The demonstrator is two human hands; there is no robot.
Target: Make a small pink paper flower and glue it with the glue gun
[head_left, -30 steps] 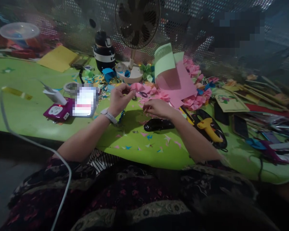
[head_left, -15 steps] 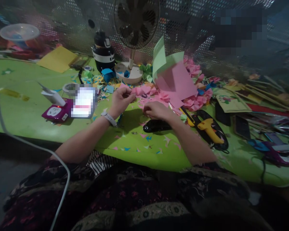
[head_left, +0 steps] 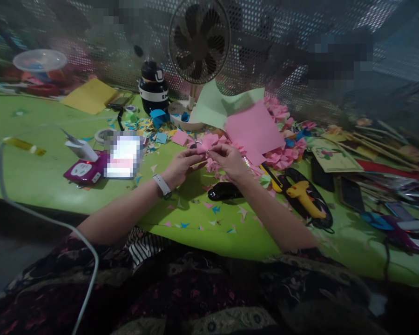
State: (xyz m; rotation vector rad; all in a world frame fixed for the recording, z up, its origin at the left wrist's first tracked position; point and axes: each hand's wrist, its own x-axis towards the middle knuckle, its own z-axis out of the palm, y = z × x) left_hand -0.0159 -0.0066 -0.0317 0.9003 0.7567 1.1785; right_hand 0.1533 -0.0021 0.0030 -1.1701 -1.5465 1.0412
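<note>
My left hand [head_left: 185, 166], a pale watch on its wrist, pinches a small piece of pink paper [head_left: 203, 147]. From the other side my right hand [head_left: 229, 161] meets it, thumb and forefinger closed on the same piece. Folded pink paper flowers [head_left: 212, 139] lie just behind my fingers and partly merge with what I hold, so its exact shape is hard to make out. Under my right wrist rests a glossy black object [head_left: 223, 191]. Beyond the hands are a pink sheet [head_left: 254, 125] and a curled light green sheet [head_left: 214, 104].
A yellow glue gun [head_left: 305, 197] and a yellow cutter [head_left: 273, 180] lie to the right. On the left are a lit phone [head_left: 122, 156], a purple power socket [head_left: 85, 170] and a white cable [head_left: 45, 207]. A black jug [head_left: 154, 93] and a fan [head_left: 199, 42] stand behind. Paper scraps [head_left: 215, 210] litter the green table.
My hands, apart before, have come together on the pink paper piece. The green sheet has flopped down to the left. The whole view has shifted slightly.
</note>
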